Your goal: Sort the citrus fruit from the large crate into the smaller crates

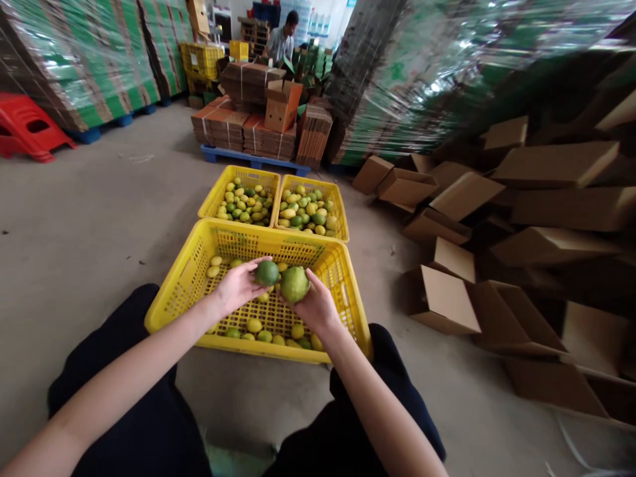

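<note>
My left hand (238,286) is closed around a dark green lemon (267,273), holding it above the large yellow crate (173,281). A bigger, bumpy, yellow-green lemon (295,285) sits in my right hand (318,306), close beside the first fruit. Several yellow and greenish lemons (254,325) lie on the bottom of this crate, most of them along its near side. Beyond its far rim stand two smaller yellow crates, the left crate (211,199) and the right crate (342,211), both holding many yellow and green lemons.
Open cardboard boxes (450,298) are heaped on the floor at right. Ahead, a blue pallet (248,159) bears bundled flat cartons (218,126); a person (282,45) is behind it. Wrapped green stacks (84,59) rise on both sides. A red stool (30,126) stands at left.
</note>
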A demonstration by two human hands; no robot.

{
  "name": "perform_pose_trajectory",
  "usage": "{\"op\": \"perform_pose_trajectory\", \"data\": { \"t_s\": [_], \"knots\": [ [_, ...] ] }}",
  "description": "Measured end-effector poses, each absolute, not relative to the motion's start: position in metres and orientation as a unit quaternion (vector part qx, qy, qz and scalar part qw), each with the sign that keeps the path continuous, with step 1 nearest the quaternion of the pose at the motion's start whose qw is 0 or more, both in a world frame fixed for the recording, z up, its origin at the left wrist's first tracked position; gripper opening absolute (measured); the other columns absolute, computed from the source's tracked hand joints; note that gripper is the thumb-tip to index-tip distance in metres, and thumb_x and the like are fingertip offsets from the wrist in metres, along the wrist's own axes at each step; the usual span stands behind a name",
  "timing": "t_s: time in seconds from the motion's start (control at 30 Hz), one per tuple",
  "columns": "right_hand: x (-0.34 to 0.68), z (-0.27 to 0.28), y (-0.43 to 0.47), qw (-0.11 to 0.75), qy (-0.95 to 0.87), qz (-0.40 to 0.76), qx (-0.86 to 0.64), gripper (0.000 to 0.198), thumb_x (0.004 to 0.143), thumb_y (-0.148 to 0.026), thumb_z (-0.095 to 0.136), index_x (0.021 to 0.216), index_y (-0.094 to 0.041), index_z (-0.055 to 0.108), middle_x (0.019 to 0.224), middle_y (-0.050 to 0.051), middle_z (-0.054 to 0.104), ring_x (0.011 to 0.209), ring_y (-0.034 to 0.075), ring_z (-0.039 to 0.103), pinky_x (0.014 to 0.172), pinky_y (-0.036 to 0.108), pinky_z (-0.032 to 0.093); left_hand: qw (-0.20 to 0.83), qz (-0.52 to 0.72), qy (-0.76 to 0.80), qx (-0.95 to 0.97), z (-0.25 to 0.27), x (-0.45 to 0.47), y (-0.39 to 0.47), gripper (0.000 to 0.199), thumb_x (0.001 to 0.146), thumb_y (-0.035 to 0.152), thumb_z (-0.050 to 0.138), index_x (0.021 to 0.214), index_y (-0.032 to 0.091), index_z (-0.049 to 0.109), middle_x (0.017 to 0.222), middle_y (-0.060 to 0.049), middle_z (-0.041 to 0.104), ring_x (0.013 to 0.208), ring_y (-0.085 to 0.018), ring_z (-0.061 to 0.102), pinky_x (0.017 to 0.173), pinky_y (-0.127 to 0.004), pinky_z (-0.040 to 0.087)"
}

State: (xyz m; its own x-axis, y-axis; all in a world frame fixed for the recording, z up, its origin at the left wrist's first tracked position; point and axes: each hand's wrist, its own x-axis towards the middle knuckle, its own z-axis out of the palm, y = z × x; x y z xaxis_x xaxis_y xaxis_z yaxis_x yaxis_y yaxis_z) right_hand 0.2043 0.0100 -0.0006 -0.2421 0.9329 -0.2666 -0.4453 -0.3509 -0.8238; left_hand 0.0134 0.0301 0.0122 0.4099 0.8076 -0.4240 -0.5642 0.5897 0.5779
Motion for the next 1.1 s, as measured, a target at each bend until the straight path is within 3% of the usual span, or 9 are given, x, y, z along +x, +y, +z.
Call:
{"op": "perform_pose_trajectory", "data": {
  "t_s": [0.1,0.27,0.4,0.57,0.7,0.83,0.9,1.0,1.1],
  "knots": [
    [0.201,-0.001,0.008,0.482,-0.317,0.707,-0.41,0.037,0.084,-0.058,0.055,0.095,-0.023,0.058,0.091,0.008,0.072,0.086,0.028,0.07,0.066,0.043,0.058,0.819,0.408,0.346,0.207,0.012,0.013,0.03,0.033,0.087,0.033,0.057,0.114,0.016,0.062,0.104,-0.012,0.07,0.087,-0.021,0.07,0.075,-0.032,0.057],
    [0.195,-0.001,0.005,0.479,-0.233,0.725,-0.437,0.033,0.068,-0.045,0.075,0.087,-0.023,0.06,0.08,0.003,0.072,0.067,0.022,0.069,0.047,0.029,0.051,0.816,0.405,0.365,0.194,0.018,0.013,0.029,0.019,0.081,0.028,0.067,0.096,0.016,0.064,0.081,-0.004,0.068,0.063,-0.012,0.066,0.054,-0.021,0.052],
    [0.195,-0.003,0.006,0.481,-0.224,0.72,-0.447,0.031,0.073,-0.051,0.068,0.078,-0.022,0.058,0.067,0.004,0.069,0.066,0.025,0.071,0.048,0.033,0.054,0.822,0.391,0.386,0.151,0.024,0.01,0.029,0.017,0.084,0.03,0.061,0.08,0.013,0.062,0.07,-0.004,0.065,0.048,-0.01,0.06,0.039,-0.018,0.045],
    [0.197,-0.009,0.01,0.471,-0.224,0.714,-0.466,0.033,0.074,-0.054,0.066,0.078,-0.022,0.06,0.063,0.004,0.069,0.065,0.026,0.071,0.051,0.036,0.056,0.781,0.429,0.443,0.095,0.014,0.008,0.034,0.014,0.088,0.026,0.059,0.084,0.013,0.059,0.074,-0.007,0.066,0.064,-0.015,0.07,0.049,-0.018,0.055],
    [0.199,-0.011,0.011,0.444,-0.224,0.734,-0.463,0.036,0.077,-0.058,0.062,0.081,-0.022,0.062,0.06,0.004,0.068,0.063,0.025,0.07,0.05,0.036,0.055,0.761,0.456,0.457,0.067,0.006,0.008,0.037,0.021,0.091,0.037,0.057,0.09,0.016,0.055,0.078,-0.007,0.064,0.07,-0.016,0.071,0.056,-0.019,0.059],
    [0.198,-0.01,0.009,0.464,-0.214,0.731,-0.451,0.02,0.074,-0.041,0.068,0.08,-0.022,0.062,0.066,0.003,0.07,0.061,0.023,0.068,0.048,0.033,0.053,0.803,0.443,0.393,0.068,0.009,0.01,0.035,0.018,0.089,0.028,0.047,0.096,0.014,0.054,0.088,-0.012,0.066,0.089,-0.024,0.072,0.077,-0.032,0.063],
    [0.197,-0.009,0.008,0.453,-0.215,0.746,-0.439,0.018,0.069,-0.034,0.068,0.081,-0.022,0.063,0.068,0.003,0.071,0.058,0.022,0.066,0.046,0.031,0.051,0.818,0.427,0.372,0.098,0.01,0.01,0.034,0.018,0.086,0.022,0.049,0.099,0.012,0.055,0.091,-0.014,0.067,0.094,-0.024,0.071,0.081,-0.032,0.061],
    [0.194,-0.009,0.007,0.457,-0.24,0.744,-0.425,0.025,0.063,-0.033,0.071,0.084,-0.021,0.063,0.071,0.002,0.07,0.056,0.02,0.064,0.043,0.03,0.05,0.82,0.398,0.386,0.14,0.01,0.011,0.035,0.026,0.089,0.032,0.055,0.099,0.008,0.06,0.092,-0.017,0.07,0.088,-0.022,0.071,0.076,-0.027,0.059],
    [0.191,-0.007,0.004,0.482,-0.328,0.678,-0.447,0.04,0.061,-0.034,0.077,0.095,-0.023,0.06,0.082,0.001,0.069,0.063,0.02,0.065,0.049,0.031,0.053,0.805,0.362,0.432,0.186,0.009,0.013,0.037,0.045,0.091,0.052,0.053,0.093,0.009,0.064,0.079,-0.014,0.07,0.065,-0.015,0.068,0.055,-0.021,0.052]
  ]
}}
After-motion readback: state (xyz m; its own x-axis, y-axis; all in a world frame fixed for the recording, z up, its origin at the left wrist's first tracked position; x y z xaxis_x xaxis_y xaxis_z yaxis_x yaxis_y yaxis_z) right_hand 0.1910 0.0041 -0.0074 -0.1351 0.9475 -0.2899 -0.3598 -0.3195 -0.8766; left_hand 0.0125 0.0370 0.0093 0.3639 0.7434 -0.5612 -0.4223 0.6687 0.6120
